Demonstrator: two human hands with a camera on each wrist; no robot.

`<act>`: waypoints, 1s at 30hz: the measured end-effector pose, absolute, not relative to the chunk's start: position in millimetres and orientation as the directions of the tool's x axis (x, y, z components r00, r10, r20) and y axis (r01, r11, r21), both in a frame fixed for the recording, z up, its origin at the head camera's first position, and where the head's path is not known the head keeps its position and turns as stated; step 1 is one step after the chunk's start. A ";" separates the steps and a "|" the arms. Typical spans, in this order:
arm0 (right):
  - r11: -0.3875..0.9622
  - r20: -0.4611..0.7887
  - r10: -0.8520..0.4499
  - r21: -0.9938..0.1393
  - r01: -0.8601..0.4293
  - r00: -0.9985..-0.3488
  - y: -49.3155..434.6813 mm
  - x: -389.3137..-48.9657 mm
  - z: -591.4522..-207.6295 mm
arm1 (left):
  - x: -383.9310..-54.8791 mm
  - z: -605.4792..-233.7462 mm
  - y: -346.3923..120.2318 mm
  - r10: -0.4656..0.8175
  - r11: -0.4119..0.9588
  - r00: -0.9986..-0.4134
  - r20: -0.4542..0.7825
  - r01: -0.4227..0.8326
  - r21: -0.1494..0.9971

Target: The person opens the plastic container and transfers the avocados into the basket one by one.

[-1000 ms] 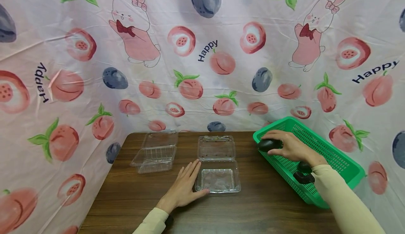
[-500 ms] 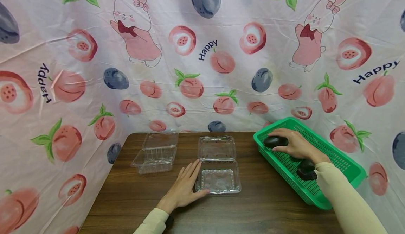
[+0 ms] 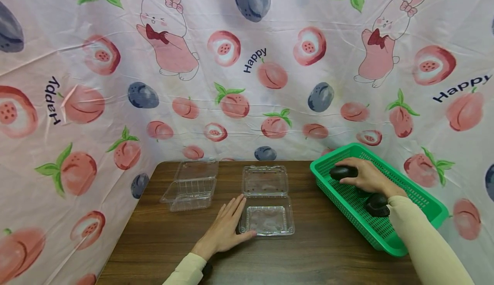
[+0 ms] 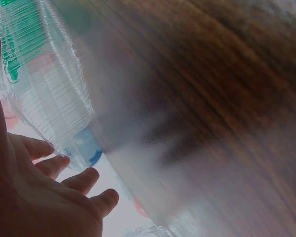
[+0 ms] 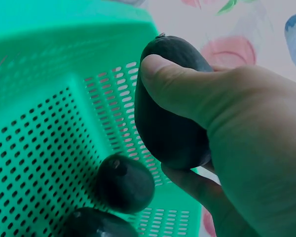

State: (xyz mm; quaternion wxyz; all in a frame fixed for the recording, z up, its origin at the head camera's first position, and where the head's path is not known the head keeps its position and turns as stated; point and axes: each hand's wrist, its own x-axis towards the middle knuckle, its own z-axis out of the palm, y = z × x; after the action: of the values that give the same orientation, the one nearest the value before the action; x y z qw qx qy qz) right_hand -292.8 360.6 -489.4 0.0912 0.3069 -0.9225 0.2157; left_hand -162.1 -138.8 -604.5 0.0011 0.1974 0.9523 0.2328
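My right hand (image 3: pixel 368 175) grips a dark avocado (image 3: pixel 343 172) above the far end of a green basket (image 3: pixel 420 199). In the right wrist view, the thumb lies across the held avocado (image 5: pixel 172 133) and the fingers curl behind it. Below it, two more dark avocados, one (image 5: pixel 126 182) above the other (image 5: pixel 98 224), lie in the basket. An open clear plastic clamshell box (image 3: pixel 266 220) stands mid-table. Along its left side lies my left hand (image 3: pixel 221 231), fingers straight, its thumb by the front edge. The left wrist view shows these fingers (image 4: pixel 84 180) beside the ribbed plastic wall.
Another open clear clamshell box (image 3: pixel 191 195) stands on the wooden table (image 3: pixel 154 238), left of the first. A fruit-and-rabbit print cloth (image 3: pixel 270 75) hangs behind and at both sides. The basket sits at the table's right edge.
My right hand has moved rightward over the basket with the avocado, away from its left rim. The left hand and both boxes have stayed in place.
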 end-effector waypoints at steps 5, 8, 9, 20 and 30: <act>0.730 0.268 -0.514 -0.362 -0.579 -0.815 364.1 -296.8 -494.8 | -161.8 -603.5 -139.3 0.379 0.817 -0.921 0.085 0.376 0.437; 0.735 0.255 -0.515 -0.361 -0.575 -0.818 365.8 -298.3 -497.0 | -161.7 -603.2 -139.3 0.379 0.816 -0.922 0.081 0.375 0.439; 0.736 0.253 -0.515 -0.359 -0.574 -0.819 366.4 -298.8 -497.8 | -161.6 -603.1 -139.4 0.380 0.816 -0.922 0.079 0.374 0.441; 0.746 0.216 -0.511 -0.369 -0.554 -0.832 370.2 -303.8 -508.2 | -161.7 -604.4 -140.5 0.380 0.818 -0.922 0.077 0.374 0.437; 0.743 0.186 -0.509 -0.398 -0.538 -0.841 371.1 -307.6 -513.7 | -162.2 -606.1 -140.6 0.382 0.819 -0.920 0.087 0.380 0.429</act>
State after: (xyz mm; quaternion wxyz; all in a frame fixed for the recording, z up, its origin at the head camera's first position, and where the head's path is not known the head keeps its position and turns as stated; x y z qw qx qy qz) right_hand -307.6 371.1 -513.7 0.0326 0.2805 -0.9330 0.2232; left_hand -162.2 -140.6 -606.1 0.0012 0.1997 0.9538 0.2245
